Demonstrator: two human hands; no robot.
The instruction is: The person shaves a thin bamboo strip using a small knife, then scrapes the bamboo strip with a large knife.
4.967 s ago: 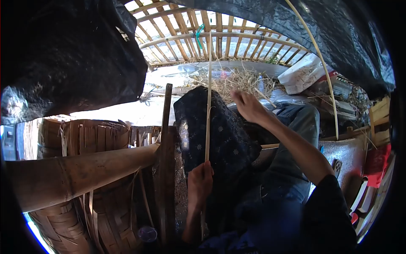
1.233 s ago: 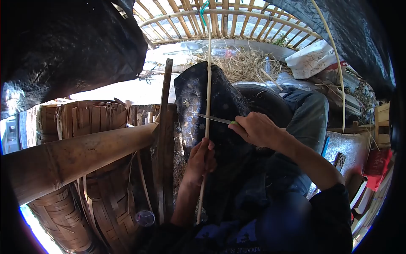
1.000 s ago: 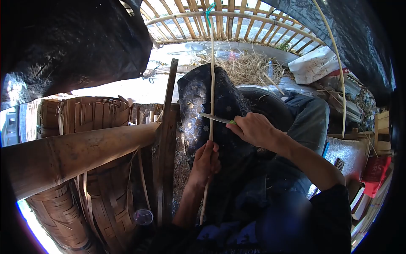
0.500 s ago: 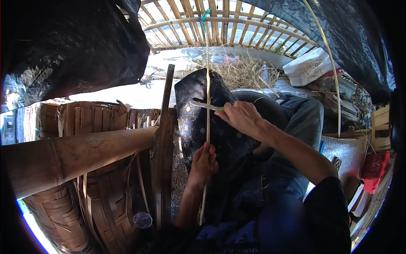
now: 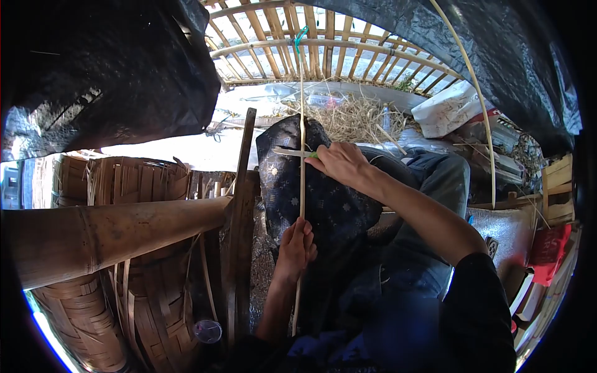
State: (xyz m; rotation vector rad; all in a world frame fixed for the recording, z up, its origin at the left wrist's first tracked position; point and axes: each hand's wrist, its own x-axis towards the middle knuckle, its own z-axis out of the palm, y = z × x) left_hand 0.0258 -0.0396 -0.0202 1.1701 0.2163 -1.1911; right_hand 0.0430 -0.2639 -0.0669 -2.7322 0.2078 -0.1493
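Observation:
A long thin bamboo strip (image 5: 303,193) runs upright through the middle of the head view, over a dark patterned cloth (image 5: 280,180) on my lap. My left hand (image 5: 297,247) is closed around the lower part of the strip. My right hand (image 5: 342,163) grips a knife (image 5: 287,151) by its green handle, most of which the fingers hide. The knife's blade points left and lies across the strip, above my left hand. Toward the top, the strip reaches near a green tie (image 5: 301,38) on the bamboo fence.
A thick bamboo pole (image 5: 124,233) juts in from the left above woven bamboo baskets (image 5: 155,298). Beside it stands a narrow wooden post (image 5: 241,168). Ahead are dry straw (image 5: 354,118) and a slatted bamboo fence (image 5: 373,53). A red packet (image 5: 549,252) lies at right.
The whole view has tilted slightly, so the scene sits a little lower. The blade has turned from slanting to nearly level across the strip. Both hands keep their hold.

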